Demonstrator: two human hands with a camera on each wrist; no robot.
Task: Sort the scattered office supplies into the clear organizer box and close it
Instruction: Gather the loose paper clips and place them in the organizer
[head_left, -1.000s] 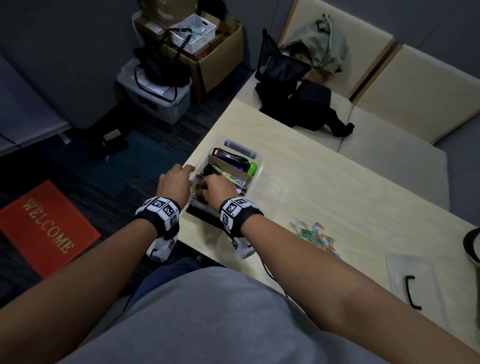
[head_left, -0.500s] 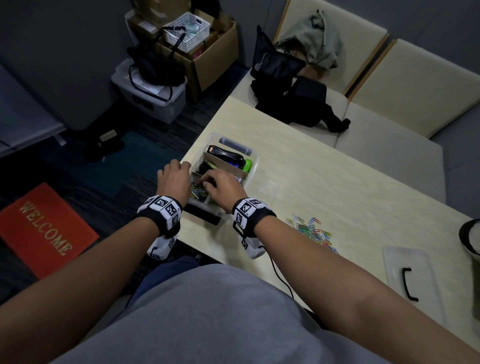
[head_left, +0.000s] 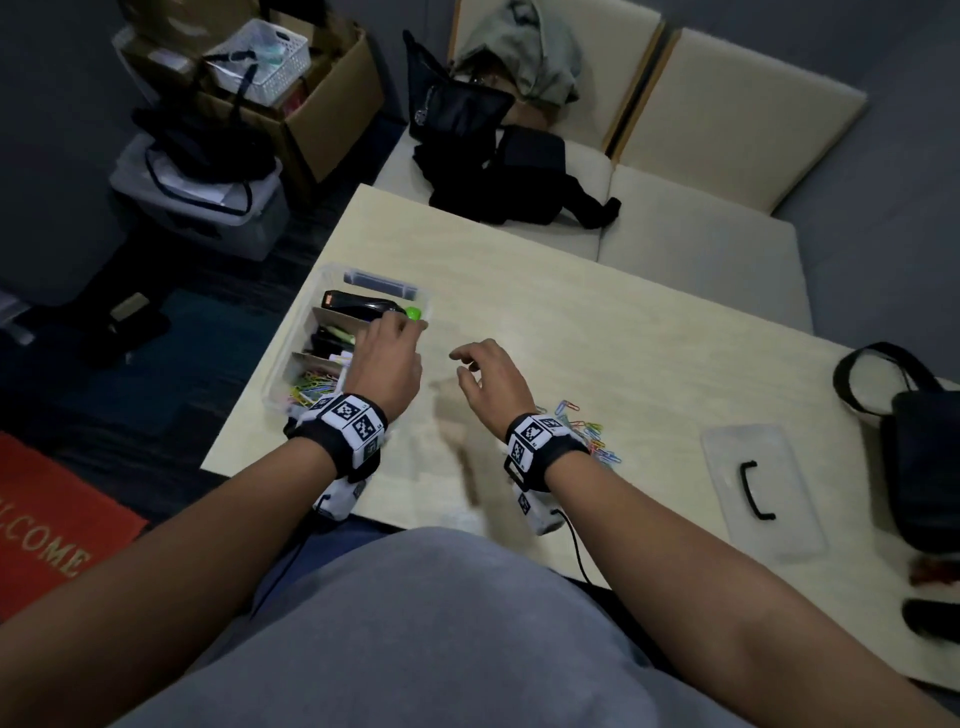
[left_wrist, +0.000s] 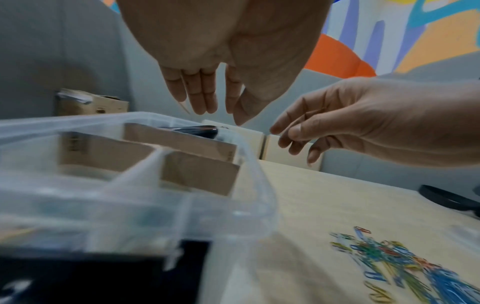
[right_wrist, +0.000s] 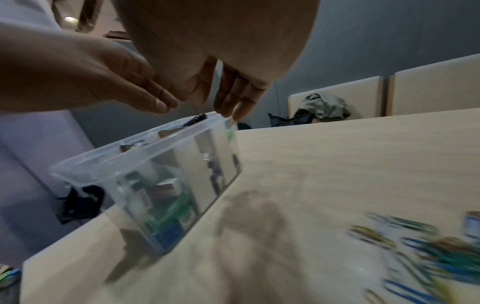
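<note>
The clear organizer box (head_left: 283, 384) stands lidless at the table's left edge, split by cardboard dividers (left_wrist: 197, 176). It holds a black stapler (head_left: 358, 307), a green item (head_left: 413, 313), pens and coloured paper clips (head_left: 311, 385). My left hand (head_left: 395, 326) hovers over the box's right side with straight fingers (left_wrist: 201, 102) and holds nothing. My right hand (head_left: 463, 365) hangs over the bare table just right of the box, its fingers (right_wrist: 233, 102) loosely curled and empty. A loose pile of paper clips (head_left: 589, 434) lies by my right wrist. The clear lid (head_left: 727, 457) with a black handle lies far right.
A black bag (head_left: 919, 457) sits at the table's right end, small dark items near its front right corner. Cushioned seats (head_left: 701, 249) with bags and a garment stand behind the table. Boxes and a bin (head_left: 208, 208) are on the floor to the left.
My right hand has come out of the box and moved right over the table. My left hand has left the box's left rim and now hovers over its right side.
</note>
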